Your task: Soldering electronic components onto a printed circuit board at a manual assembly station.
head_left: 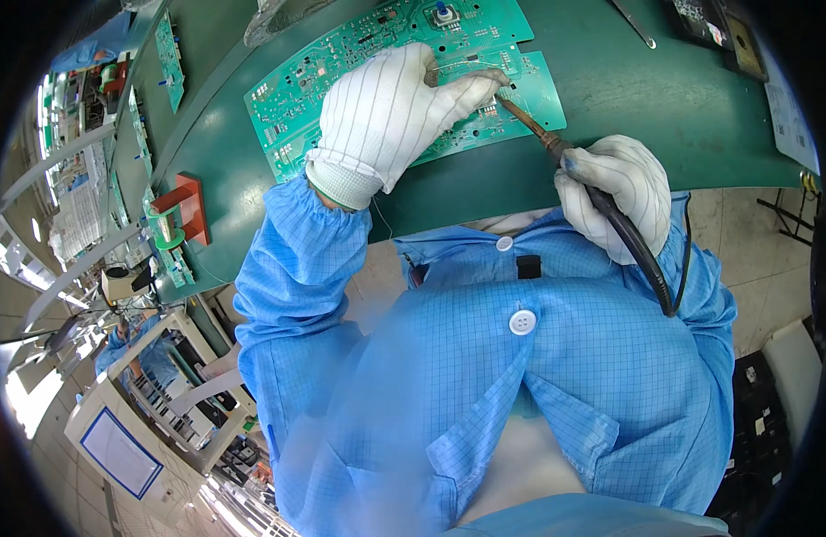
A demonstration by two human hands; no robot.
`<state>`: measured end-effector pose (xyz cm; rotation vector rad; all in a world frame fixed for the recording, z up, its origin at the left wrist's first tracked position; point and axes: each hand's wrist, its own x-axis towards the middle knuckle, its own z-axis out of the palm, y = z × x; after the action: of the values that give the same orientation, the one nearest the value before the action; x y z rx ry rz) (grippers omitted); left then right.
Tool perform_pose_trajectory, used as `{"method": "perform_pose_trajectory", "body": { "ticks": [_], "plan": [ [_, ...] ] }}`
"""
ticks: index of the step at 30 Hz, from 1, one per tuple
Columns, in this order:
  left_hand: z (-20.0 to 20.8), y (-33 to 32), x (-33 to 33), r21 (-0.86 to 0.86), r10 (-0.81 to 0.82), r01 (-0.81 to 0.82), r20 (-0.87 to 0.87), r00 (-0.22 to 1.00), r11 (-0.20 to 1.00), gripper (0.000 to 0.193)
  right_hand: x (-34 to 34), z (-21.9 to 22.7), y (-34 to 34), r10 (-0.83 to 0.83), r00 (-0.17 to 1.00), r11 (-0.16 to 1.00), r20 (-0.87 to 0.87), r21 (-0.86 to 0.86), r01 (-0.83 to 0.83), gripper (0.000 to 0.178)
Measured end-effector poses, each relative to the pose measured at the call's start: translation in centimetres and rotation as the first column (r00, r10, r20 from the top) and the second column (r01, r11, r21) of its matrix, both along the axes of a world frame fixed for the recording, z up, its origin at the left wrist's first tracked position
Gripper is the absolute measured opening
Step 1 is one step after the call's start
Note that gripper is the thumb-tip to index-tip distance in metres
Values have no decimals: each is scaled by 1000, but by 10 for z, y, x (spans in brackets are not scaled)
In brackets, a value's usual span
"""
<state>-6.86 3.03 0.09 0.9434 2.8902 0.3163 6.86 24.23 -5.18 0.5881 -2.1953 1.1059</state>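
Blue checked cloth of my smock is nearest, filling the space below both grips, with a white button down its front. My left grip, in a white striped glove, lies over a green circuit board, so the board spreads underneath it and out to either side. Thumb and finger of that grip are pressed together at the tips, but I cannot tell what, if anything, is between them. A thin strand dangles beneath its cuff. To its right, my right grip, gloved the same way, is curled around the handle of a soldering iron. The iron slants up and left from that grip, its tip over the board and just beside the left grip's fingertips; whether it touches the board I cannot tell. Its dark cable trails down below the right grip. Left of my left grip, a red stand is on the green surface, just beside a spool. Above my right grip, well apart, lies a slim metal tool.
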Motion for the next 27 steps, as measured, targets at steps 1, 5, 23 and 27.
{"method": "perform_pose_trajectory", "body": {
  "ticks": [1, 5, 23, 27],
  "plan": [
    [0, 0, 0, 5, -5, 5, -6, 1000, 1000, 75, 0, 0, 0, 0, 1000, 1000, -1, -13, 0, 39],
    [-6, -1, 1, 20, 0, 0, -10, 1000, 1000, 74, -1, -2, -1, -61, 997, 998, -54, -23, 60, 36],
    [-16, -33, 20, 365, 100, -44, -135, 986, 930, 7, -3, 42, -36, -147, 989, 970, -27, 191, 150, 29],
    [-34, -33, 18, 292, 65, 22, -286, 956, 956, 9, -15, 33, -52, -134, 986, 954, -100, 255, 155, 28]
  ]
}}
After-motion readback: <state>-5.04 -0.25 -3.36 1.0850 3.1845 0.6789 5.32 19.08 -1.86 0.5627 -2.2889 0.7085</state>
